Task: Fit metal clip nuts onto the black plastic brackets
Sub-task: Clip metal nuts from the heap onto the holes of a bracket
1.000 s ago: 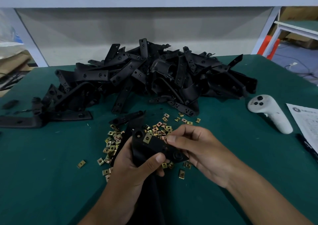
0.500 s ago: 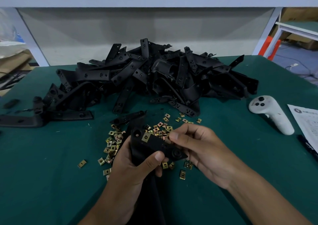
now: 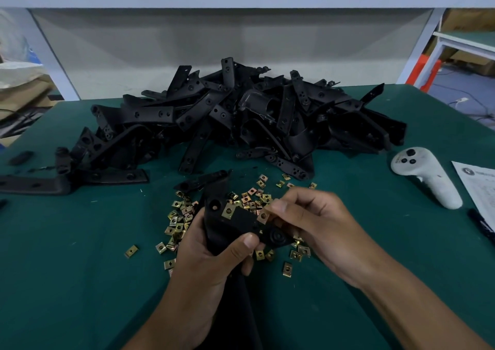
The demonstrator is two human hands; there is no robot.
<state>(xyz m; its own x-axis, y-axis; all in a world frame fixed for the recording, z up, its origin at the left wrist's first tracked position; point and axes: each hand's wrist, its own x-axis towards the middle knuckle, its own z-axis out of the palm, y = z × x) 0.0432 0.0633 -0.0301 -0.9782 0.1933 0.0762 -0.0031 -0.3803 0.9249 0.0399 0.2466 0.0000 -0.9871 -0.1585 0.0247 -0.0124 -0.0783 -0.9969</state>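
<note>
Left hand [image 3: 214,258] grips bracket [image 3: 235,222] just above loose nuts [image 3: 182,221]. Right hand [image 3: 313,226] pinches nut [image 3: 263,216] at bracket's edge. Best to push straight on, hole over hole.

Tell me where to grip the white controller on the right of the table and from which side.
Grip the white controller around its narrow handle, the end nearer the person, coming from above. It lies flat on the green table, and its button head points towards the bracket pile.
</note>
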